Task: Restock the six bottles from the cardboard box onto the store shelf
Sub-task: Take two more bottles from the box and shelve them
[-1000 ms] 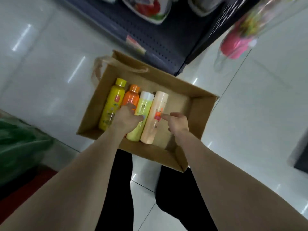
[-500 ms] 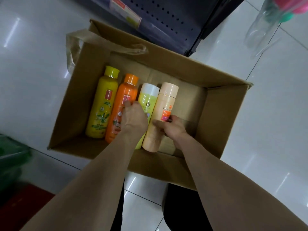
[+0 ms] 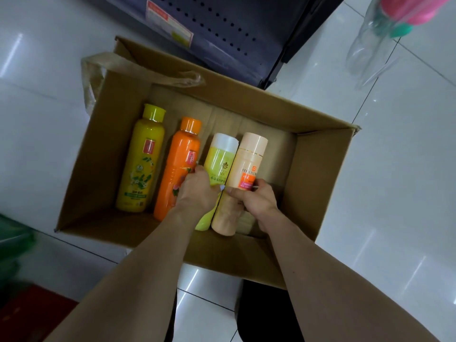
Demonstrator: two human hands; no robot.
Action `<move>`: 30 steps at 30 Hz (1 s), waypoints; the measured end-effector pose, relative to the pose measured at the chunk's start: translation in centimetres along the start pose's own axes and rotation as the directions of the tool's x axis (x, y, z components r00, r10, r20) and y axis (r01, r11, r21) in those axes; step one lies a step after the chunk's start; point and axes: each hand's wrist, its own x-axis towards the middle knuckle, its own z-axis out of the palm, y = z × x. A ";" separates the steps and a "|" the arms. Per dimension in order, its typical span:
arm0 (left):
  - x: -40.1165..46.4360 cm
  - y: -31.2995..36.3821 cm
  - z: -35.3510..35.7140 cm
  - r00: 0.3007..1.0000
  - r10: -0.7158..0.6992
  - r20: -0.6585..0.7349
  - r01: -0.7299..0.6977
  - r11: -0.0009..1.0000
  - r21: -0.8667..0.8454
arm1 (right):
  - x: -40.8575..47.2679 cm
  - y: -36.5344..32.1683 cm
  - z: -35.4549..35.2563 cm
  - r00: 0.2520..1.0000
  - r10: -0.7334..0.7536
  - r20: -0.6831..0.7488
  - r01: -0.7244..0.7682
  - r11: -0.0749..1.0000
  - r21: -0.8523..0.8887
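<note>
four bottles lie side by side on the floor of the cardboard box (image 3: pixel 318 174), caps pointing toward the store shelf (image 3: pixel 246 25): a yellow bottle (image 3: pixel 140 164) at the left, an orange bottle (image 3: pixel 176 174) next to it, then a lime-green bottle (image 3: pixel 219 161) and a peach bottle (image 3: pixel 246 159) touching each other. the left hand (image 3: pixel 197 191) is curled over the lime-green bottle's middle, fingers wrapped down its left side, closed on it as far as can be seen. the right hand (image 3: pixel 254 198) pinches the peach bottle across its label, thumb on the near side, fingers over the far side, clamped on it.

the step in hand looks like lifting one bottle in each hand. to do it well, each grip should sit near the bottle's middle so neither end droops, and the two should part slightly before rising, since they press together. lift straight up past the box wall, then turn them upright on the way to the shelf. the smooth plastic could slip, so a full wrap beats a fingertip pinch. only four bottles show here.
</note>
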 end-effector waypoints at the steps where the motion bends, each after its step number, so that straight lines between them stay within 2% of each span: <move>1: 0.0 -0.2 -0.1 1.000 0.006 0.010 -0.005 1.000 -0.018 | -0.2 -0.1 -0.1 1.000 0.001 0.002 -0.001 1.000 -0.005; 8: -4.2 -1.0 -5.1 0.994 0.099 0.055 -0.085 0.974 -0.211 | -6.3 -2.8 -2.3 0.998 -0.047 0.032 0.049 0.997 -0.064; 13: -12.6 -0.8 -12.8 0.985 0.171 0.038 -0.145 0.918 -0.370 | -16.4 -8.1 -4.5 0.987 -0.158 0.032 0.160 0.981 -0.108; 17: -20.3 0.0 -20.5 0.977 0.209 -0.035 -0.199 0.854 -0.480 | -26.5 -13.9 -6.4 0.960 -0.275 0.048 0.279 0.950 -0.137; 23: -32.6 3.7 -33.5 0.938 0.302 -0.170 -0.343 0.743 -0.575 | -41.5 -21.8 -8.7 0.901 -0.427 0.077 0.434 0.890 -0.139; 30: -44.9 8.0 -45.0 0.862 0.424 -0.279 -0.500 0.616 -0.609 | -56.0 -29.7 -11.7 0.766 -0.638 0.079 0.635 0.733 -0.245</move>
